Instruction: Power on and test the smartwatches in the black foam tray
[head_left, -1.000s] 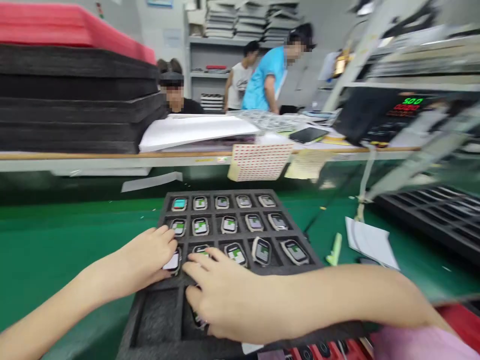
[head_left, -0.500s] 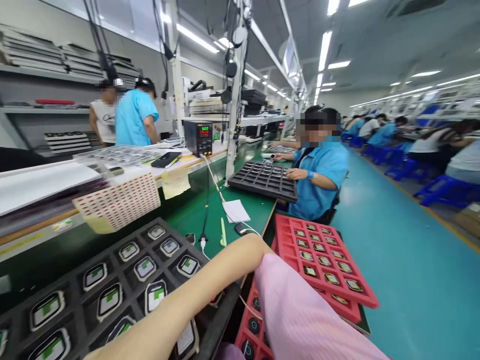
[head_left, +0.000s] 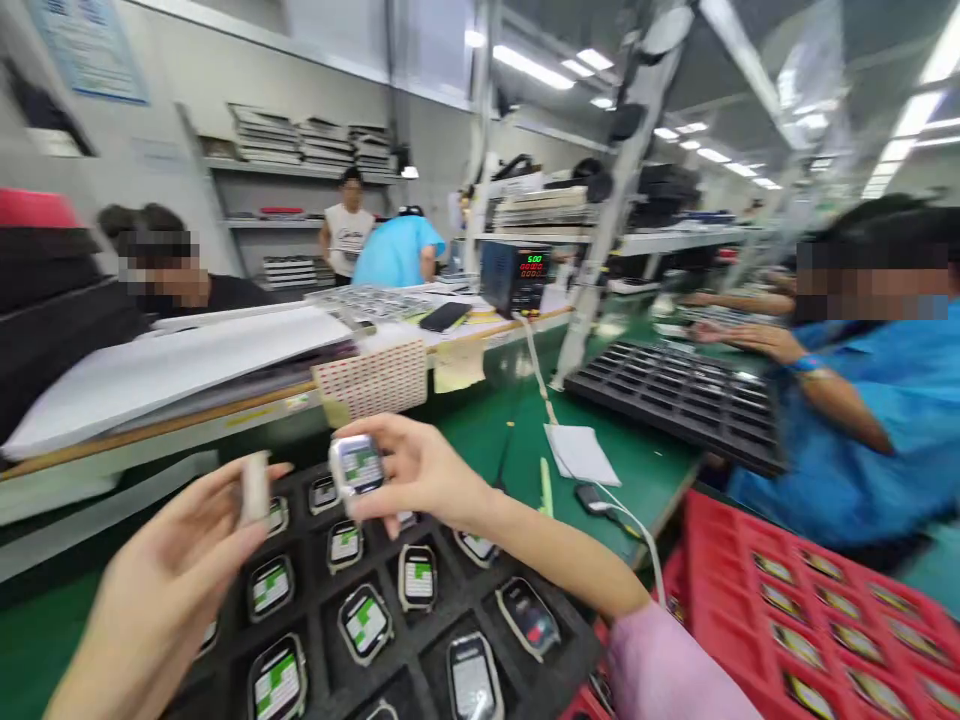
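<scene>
My right hand point(head_left: 420, 470) pinches a smartwatch case point(head_left: 358, 468) by its edges, its lit screen with green blocks turned towards me. To the left, my left hand point(head_left: 169, 570) grips a second watch case point(head_left: 256, 488), seen edge-on as a pale narrow side. Both are held above a black foam tray point(head_left: 315, 610), whose compartments hold several strapless watch cases. Most of those show white and green screens, such as the watch case point(head_left: 365, 622) in the middle. One watch point(head_left: 529, 616) at the right has a dark screen with a red spot.
Red trays point(head_left: 720, 560) with watch parts stand at right. On the green bench lie a white paper pad point(head_left: 581, 452), a light-green tool point(head_left: 545, 487) and a white cable point(head_left: 645, 545). A power supply point(head_left: 514, 277) sits on the shelf. A co-worker point(head_left: 877, 400) sits beside another black tray point(head_left: 675, 400).
The view has swung left. My right arm, earlier stretched across the tray with its hand hidden, now shows its hand holding a watch case. My left hand has come into view with another.
</scene>
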